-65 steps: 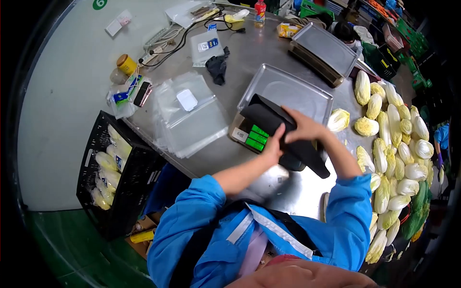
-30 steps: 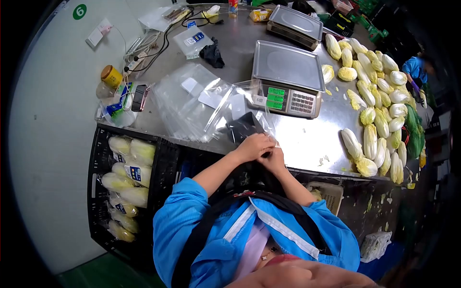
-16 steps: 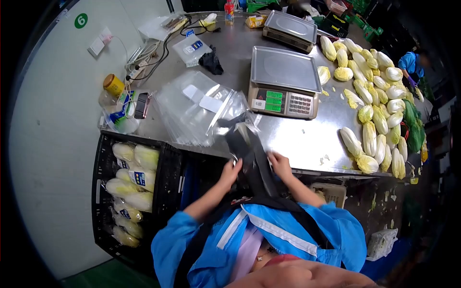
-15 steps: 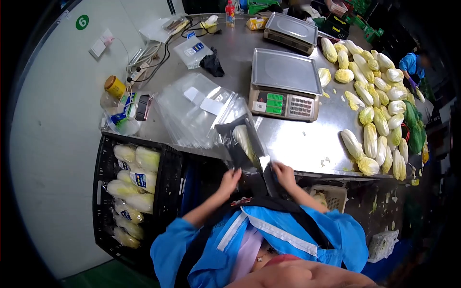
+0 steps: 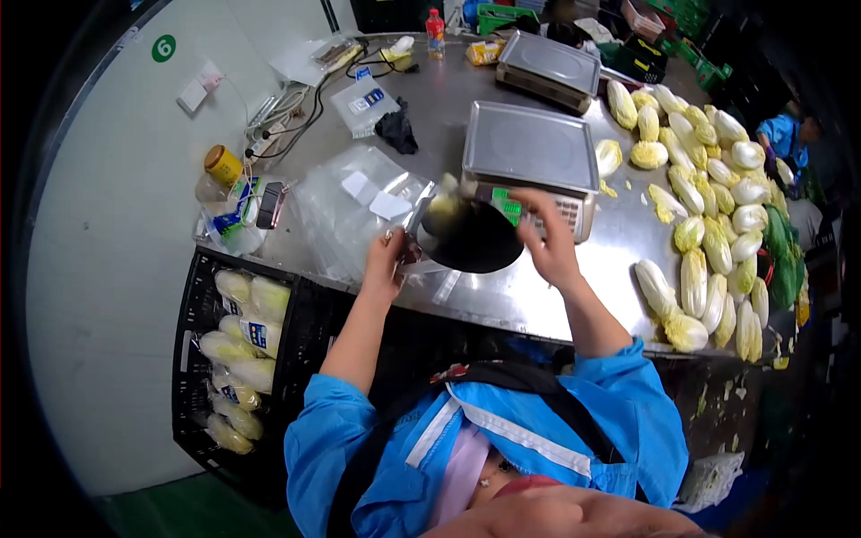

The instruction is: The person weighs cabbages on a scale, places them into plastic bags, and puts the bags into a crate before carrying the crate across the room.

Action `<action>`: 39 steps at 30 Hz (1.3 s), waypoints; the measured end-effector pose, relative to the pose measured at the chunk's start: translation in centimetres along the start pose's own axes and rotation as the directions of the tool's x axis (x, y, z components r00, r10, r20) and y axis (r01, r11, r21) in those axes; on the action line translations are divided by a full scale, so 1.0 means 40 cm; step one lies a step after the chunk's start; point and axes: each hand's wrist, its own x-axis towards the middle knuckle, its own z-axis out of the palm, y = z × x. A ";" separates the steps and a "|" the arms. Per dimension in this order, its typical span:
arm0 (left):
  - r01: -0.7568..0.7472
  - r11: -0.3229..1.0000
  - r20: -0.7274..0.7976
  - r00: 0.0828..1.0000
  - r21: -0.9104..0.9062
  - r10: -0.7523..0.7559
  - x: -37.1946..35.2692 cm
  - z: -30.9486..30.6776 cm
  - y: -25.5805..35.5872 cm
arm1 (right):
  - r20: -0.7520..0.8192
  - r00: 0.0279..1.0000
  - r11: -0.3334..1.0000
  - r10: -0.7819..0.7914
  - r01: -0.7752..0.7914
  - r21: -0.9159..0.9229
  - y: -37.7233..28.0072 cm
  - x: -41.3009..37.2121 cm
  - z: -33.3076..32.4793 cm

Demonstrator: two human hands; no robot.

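Note:
My left hand [image 5: 386,262] is closed on the left edge of a black curved sheet [image 5: 480,244], held over the front of the table. A pale yellow napa cabbage [image 5: 446,213], smeared by motion, shows at the sheet's upper left. My right hand [image 5: 549,240] is raised at the sheet's right side, fingers apart, in front of the keypad of the near scale [image 5: 531,148]. Clear plastic bags [image 5: 327,211] lie flat to the left of the sheet, with white labels [image 5: 389,205] on them.
Many loose napa cabbages [image 5: 693,278] cover the table's right side. A black crate [image 5: 186,377] at lower left holds bagged cabbages [image 5: 235,347]. Behind stand a second scale [image 5: 549,65] and a bottle [image 5: 435,34]. Cables [image 5: 309,112] run along the left. A person in blue [image 5: 785,139] is at far right.
Both hands have moved up and forward from the table's front edge. The black sheet has turned, now showing a broad rounded dark face, and my right hand has come off its lower end.

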 end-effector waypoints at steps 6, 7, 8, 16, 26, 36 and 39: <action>-0.025 0.999 -0.063 0.998 -0.045 0.022 0.029 0.046 -0.036 | 0.359 0.857 0.777 -0.370 0.498 -0.385 -0.001 0.000 -0.023; -0.053 0.999 -0.067 0.996 0.010 0.054 0.043 0.052 -0.032 | 0.340 0.843 0.784 -0.418 0.523 -0.334 0.015 0.037 -0.045; -0.066 0.993 -0.036 0.997 0.101 0.070 0.054 0.052 -0.020 | 0.321 0.845 0.820 -0.428 0.512 -0.255 0.017 0.078 -0.097; -0.108 0.989 -0.036 0.993 0.100 0.112 -0.079 0.033 -0.056 | -0.285 0.783 0.792 -0.552 0.387 -0.472 -0.103 0.111 -0.454; 0.441 0.874 -0.004 0.893 0.204 -0.450 -0.431 -0.146 -0.394 | 0.315 0.949 0.959 0.003 0.086 -0.271 0.132 -0.444 0.199; 0.317 0.928 0.007 0.946 0.198 -0.324 -0.421 -0.126 -0.421 | 0.503 0.863 0.934 -0.041 0.212 -0.287 -0.012 -0.533 0.308; 0.260 0.926 0.040 0.959 0.275 -0.281 -0.417 -0.110 -0.422 | 0.534 0.845 0.894 0.016 0.227 -0.386 -0.018 -0.534 0.300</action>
